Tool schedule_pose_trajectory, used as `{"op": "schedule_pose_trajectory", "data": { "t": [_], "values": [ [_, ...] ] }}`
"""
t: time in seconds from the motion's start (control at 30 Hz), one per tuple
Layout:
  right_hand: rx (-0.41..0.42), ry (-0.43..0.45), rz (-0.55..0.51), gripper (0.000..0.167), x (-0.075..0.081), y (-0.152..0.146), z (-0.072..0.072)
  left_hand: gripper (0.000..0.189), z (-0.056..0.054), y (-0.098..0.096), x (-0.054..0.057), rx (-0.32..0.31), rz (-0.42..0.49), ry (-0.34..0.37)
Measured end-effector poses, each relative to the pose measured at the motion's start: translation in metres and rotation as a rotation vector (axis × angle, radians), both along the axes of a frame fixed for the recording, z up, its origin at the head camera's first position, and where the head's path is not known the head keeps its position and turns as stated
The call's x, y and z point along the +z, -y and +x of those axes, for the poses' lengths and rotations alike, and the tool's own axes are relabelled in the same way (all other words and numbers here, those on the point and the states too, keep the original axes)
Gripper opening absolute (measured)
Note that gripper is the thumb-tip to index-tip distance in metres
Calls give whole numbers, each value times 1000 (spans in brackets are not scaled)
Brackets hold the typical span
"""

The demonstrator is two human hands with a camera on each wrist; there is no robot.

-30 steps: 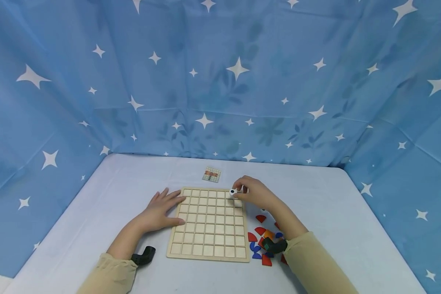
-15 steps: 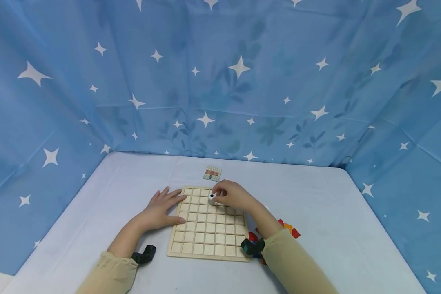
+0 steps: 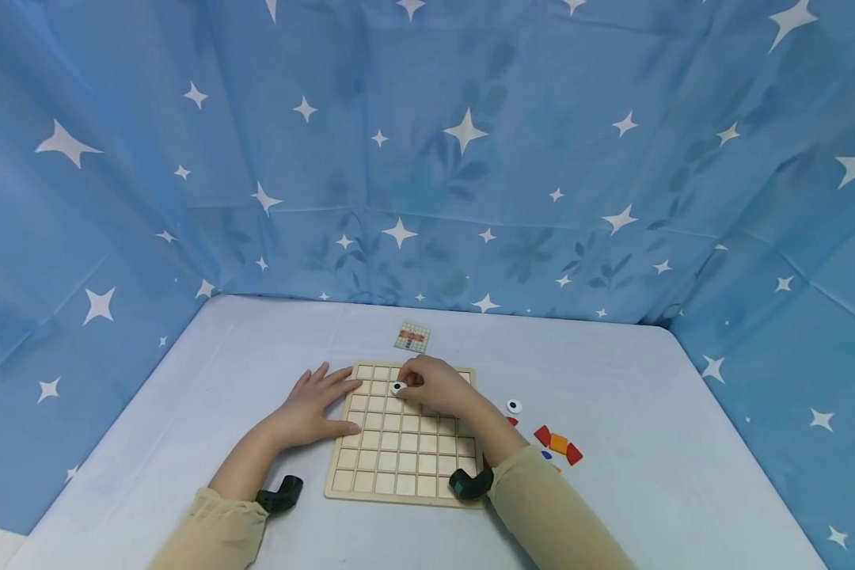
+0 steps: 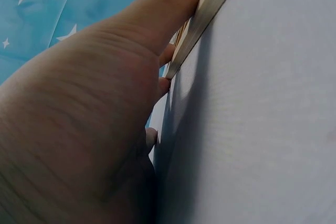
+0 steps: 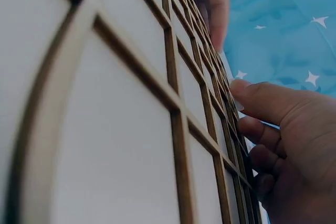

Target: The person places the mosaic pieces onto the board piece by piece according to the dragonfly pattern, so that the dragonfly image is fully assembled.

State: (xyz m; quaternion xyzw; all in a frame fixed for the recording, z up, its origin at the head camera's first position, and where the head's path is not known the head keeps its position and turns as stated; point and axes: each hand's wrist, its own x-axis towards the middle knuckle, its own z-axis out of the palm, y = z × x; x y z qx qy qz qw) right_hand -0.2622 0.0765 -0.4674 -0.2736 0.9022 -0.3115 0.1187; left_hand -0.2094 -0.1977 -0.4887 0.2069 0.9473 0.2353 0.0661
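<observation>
A wooden grid board point(image 3: 399, 459) lies on the white table. My left hand point(image 3: 313, 408) rests at its left edge with fingers spread, thumb and fingertips on the frame. My right hand point(image 3: 438, 385) is over the upper part of the board and pinches a white eye piece point(image 3: 398, 388) with a black dot, at a cell in an upper row. In the right wrist view the thumb point(image 5: 268, 98) presses the piece's edge close to the grid, and the other fingers curl beneath. The left wrist view has the left thumb point(image 4: 157, 17) against the board's side.
Behind the board lies a small pattern card point(image 3: 412, 336). Another white eye piece point(image 3: 514, 406) sits to the right, near red pieces point(image 3: 574, 454) and an orange square point(image 3: 559, 443). The right forearm covers part of this pile. A starry blue curtain point(image 3: 427, 158) hangs behind.
My right hand has carried the eye piece leftward from the board's upper right corner and lowered it toward an upper cell. The left hand stays in place.
</observation>
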Motion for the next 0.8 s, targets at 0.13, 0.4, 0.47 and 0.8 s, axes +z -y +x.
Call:
{"op": "schedule_pose_trajectory", "data": {
  "t": [0.13, 0.4, 0.47, 0.8],
  "values": [
    [-11, -22, 19, 19, -1, 3, 1, 82, -1, 0, 0, -1, -3, 0],
    [-36, -70, 61, 19, -3, 7, 4, 83, -1, 0, -3, 1, -6, -2],
    [-40, -75, 59, 19, -3, 7, 4, 83, -1, 0, -2, -1, -4, -1],
    [-49, -69, 42, 20, -4, 7, 5, 83, 0, 0, 0, -10, 11, 1]
  ]
}}
